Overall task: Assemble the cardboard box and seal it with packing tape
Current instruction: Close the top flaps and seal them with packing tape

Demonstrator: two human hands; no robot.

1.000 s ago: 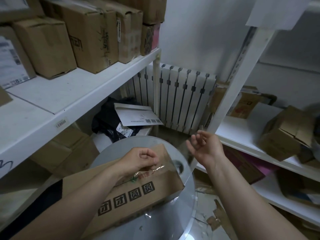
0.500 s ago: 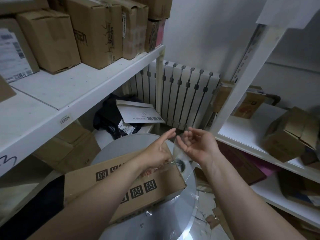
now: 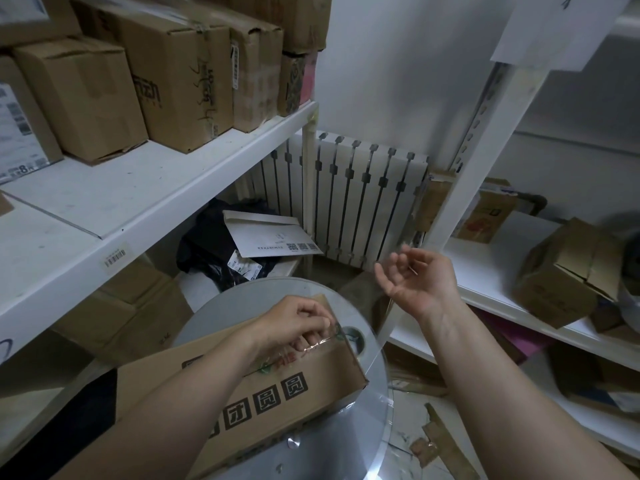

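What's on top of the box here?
The left hand rests on the box, pinching crinkled clear tape above green and red print. The part of the box top beneath the hand and forearm is hidden.

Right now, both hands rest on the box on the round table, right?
No. The head view shows only the left hand resting on the box on the round table, pinching tape; the right hand is raised beside it, off the box.
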